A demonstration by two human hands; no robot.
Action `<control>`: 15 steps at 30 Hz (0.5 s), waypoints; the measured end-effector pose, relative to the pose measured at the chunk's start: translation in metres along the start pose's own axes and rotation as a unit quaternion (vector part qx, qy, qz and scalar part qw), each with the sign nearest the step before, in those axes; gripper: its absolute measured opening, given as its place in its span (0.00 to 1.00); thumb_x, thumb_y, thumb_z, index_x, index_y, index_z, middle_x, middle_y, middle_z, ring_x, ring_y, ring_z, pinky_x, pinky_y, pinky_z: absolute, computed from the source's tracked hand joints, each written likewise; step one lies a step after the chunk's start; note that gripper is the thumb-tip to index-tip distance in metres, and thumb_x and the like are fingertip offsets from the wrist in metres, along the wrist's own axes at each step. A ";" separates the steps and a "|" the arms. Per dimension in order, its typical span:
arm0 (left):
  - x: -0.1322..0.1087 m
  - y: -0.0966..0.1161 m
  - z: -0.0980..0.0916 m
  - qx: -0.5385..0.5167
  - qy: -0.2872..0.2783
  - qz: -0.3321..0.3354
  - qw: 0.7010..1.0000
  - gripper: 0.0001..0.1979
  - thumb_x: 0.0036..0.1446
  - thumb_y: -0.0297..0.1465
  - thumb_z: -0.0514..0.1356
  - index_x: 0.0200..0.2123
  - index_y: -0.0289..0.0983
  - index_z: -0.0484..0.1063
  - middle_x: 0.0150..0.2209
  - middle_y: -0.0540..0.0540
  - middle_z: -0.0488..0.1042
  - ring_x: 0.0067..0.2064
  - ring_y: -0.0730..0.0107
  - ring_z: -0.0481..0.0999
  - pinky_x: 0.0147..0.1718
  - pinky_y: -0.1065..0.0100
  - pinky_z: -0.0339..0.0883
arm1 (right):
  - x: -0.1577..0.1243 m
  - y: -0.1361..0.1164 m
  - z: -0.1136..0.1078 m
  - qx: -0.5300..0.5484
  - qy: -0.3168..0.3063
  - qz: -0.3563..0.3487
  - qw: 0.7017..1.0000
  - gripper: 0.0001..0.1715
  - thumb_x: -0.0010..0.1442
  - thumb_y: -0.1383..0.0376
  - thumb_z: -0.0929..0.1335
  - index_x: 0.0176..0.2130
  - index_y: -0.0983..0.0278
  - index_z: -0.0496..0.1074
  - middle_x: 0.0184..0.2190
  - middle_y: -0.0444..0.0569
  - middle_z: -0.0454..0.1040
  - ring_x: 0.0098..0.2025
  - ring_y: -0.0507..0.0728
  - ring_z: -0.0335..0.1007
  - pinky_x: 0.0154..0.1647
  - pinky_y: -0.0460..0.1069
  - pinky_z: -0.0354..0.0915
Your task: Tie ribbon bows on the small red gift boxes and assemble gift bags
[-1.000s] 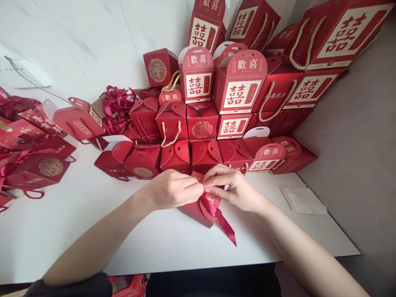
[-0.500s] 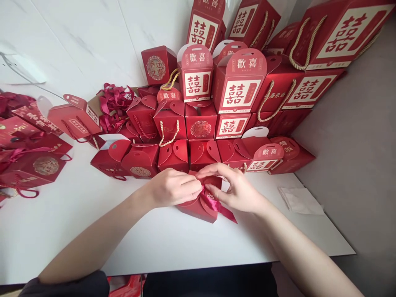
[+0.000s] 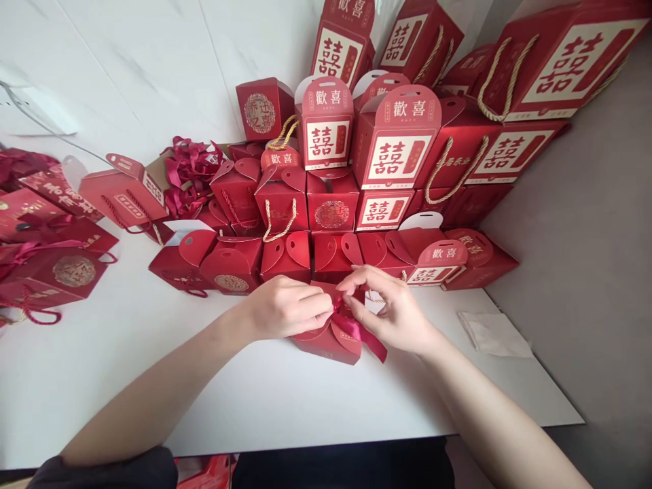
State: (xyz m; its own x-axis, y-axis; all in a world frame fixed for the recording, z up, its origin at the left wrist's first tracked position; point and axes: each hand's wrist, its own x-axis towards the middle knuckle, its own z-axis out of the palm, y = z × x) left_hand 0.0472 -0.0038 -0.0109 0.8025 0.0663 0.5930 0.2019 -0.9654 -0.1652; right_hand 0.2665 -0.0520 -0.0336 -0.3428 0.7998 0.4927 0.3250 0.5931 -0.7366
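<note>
A red gift box (image 3: 326,346) with rounded top flaps stands on the white table in front of me, partly covered by both hands. Over its top lies a dark pink satin ribbon (image 3: 364,333), one tail hanging down past the near right side. My left hand (image 3: 290,309) is closed at the top of the box, its fingertips pinching the ribbon. Just to the right, my right hand (image 3: 390,309) curves its thumb and forefinger together on the ribbon near the same spot. The ribbon between the fingertips is partly hidden.
Behind the hands rise stacked red gift boxes (image 3: 331,214), several with rope handles. More boxes (image 3: 71,272) sit at the left, near a heap of ribbons (image 3: 191,176). A folded white cloth (image 3: 494,333) lies at the right, beside the grey wall (image 3: 575,272).
My right hand's thumb and forefinger have closed together and shifted slightly right. The ribbon tail has swung a little left and up. My left hand stays almost in place.
</note>
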 end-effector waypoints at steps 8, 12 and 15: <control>0.000 0.000 0.001 0.010 0.001 0.009 1.000 0.11 0.58 0.22 0.59 0.25 0.37 0.64 0.20 0.56 0.65 0.21 0.79 0.64 0.22 0.72 0.61 | -0.001 -0.001 0.002 -0.008 -0.003 -0.008 1.000 0.13 0.62 0.72 0.65 0.46 0.59 0.70 0.41 0.48 0.76 0.44 0.57 0.73 0.52 0.56 0.67; 0.001 0.001 0.000 0.015 -0.001 0.014 1.000 0.12 0.58 0.22 0.59 0.24 0.37 0.63 0.20 0.56 0.64 0.21 0.79 0.63 0.21 0.72 0.60 | -0.002 -0.001 0.006 0.033 -0.015 0.031 0.999 0.15 0.61 0.73 0.65 0.47 0.60 0.67 0.41 0.49 0.74 0.44 0.56 0.72 0.45 0.51 0.69; 0.001 0.003 0.000 0.020 -0.005 0.016 1.000 0.12 0.59 0.22 0.58 0.24 0.37 0.62 0.20 0.56 0.63 0.21 0.78 0.63 0.21 0.73 0.60 | -0.003 0.000 0.015 0.084 -0.034 0.054 0.994 0.18 0.61 0.74 0.64 0.49 0.60 0.65 0.40 0.47 0.72 0.43 0.54 0.71 0.44 0.50 0.69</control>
State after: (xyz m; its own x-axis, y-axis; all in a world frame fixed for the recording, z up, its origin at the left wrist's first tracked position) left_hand 0.0485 -0.0066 -0.0110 0.8148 0.0376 0.5786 0.1971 -0.9564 -0.2154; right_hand 0.2546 -0.0552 -0.0416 -0.3742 0.8466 0.3786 0.2140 0.4760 -0.8530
